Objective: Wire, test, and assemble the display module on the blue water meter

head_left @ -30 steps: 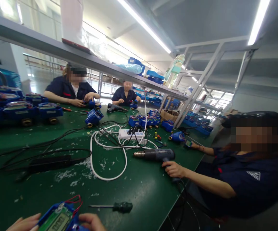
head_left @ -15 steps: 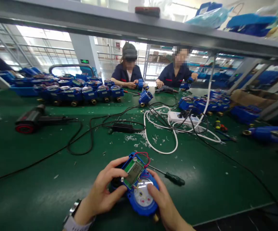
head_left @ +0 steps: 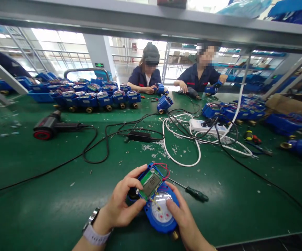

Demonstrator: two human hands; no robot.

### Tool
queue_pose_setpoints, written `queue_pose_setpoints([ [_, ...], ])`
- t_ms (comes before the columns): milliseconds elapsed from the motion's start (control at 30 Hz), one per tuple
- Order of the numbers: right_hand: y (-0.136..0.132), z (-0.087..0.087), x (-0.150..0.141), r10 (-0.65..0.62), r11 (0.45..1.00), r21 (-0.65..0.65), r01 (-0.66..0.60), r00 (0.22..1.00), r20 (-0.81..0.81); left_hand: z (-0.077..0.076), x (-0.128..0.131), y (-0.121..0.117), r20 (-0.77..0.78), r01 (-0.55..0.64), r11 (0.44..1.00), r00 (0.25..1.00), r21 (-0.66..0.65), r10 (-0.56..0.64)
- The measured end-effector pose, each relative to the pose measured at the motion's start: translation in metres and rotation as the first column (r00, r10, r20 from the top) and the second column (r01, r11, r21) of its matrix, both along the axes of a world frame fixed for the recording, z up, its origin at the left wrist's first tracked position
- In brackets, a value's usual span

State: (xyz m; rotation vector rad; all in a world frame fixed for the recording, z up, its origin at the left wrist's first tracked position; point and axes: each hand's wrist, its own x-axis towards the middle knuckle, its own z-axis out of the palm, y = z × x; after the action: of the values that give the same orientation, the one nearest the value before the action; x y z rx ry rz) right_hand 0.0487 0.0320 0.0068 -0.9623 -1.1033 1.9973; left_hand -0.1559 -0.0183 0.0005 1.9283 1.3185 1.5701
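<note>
Low in the middle of the head view is a blue water meter (head_left: 154,221) with a round clear dial, a brass fitting at its lower end and a green circuit board with a small display (head_left: 152,184). Red and yellow wires run from the board. My left hand (head_left: 126,200) grips the left side, fingers and thumb at the board's edge. Around the right side my right hand (head_left: 180,212) is wrapped, its thumb on the dial. Just beyond the meter lies a screwdriver (head_left: 196,194) with a dark green handle, its shaft tip hidden behind the meter.
A heat gun (head_left: 48,126) lies at the left on the green table (head_left: 48,212). Loose black cables and a white power strip (head_left: 208,127) occupy the middle. Several blue meters (head_left: 103,99) stand in rows behind. Two co-workers sit opposite, under a shelf edge (head_left: 130,24).
My view has swung left from a co-worker with a heat gun at the right, bringing both my hands and the meter into full view. Since half a second ago, my grip looks the same.
</note>
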Motion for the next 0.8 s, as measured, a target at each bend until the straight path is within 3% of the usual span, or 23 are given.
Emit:
queue_pose_setpoints([
  [233,-0.001,-0.001,0.0,0.021,0.999,0.035,-0.022,0.999,0.033,0.005,-0.003,0.005,-0.094,-0.096,0.99,0.992,-0.104,0.086],
  [367,-0.001,-0.002,0.001,0.021,0.998,0.057,-0.023,0.999,0.045,0.003,-0.002,0.005,-0.181,-0.087,0.995,0.981,-0.057,0.075],
  [533,-0.003,-0.004,0.001,0.014,0.998,0.058,-0.017,0.998,0.063,0.004,0.001,0.005,-0.267,-0.216,0.969,0.947,-0.121,0.177],
  [800,-0.012,-0.013,0.003,-0.013,0.992,0.129,0.003,0.998,0.069,0.009,-0.004,0.006,-0.118,-0.138,0.964,0.987,-0.228,0.113],
])
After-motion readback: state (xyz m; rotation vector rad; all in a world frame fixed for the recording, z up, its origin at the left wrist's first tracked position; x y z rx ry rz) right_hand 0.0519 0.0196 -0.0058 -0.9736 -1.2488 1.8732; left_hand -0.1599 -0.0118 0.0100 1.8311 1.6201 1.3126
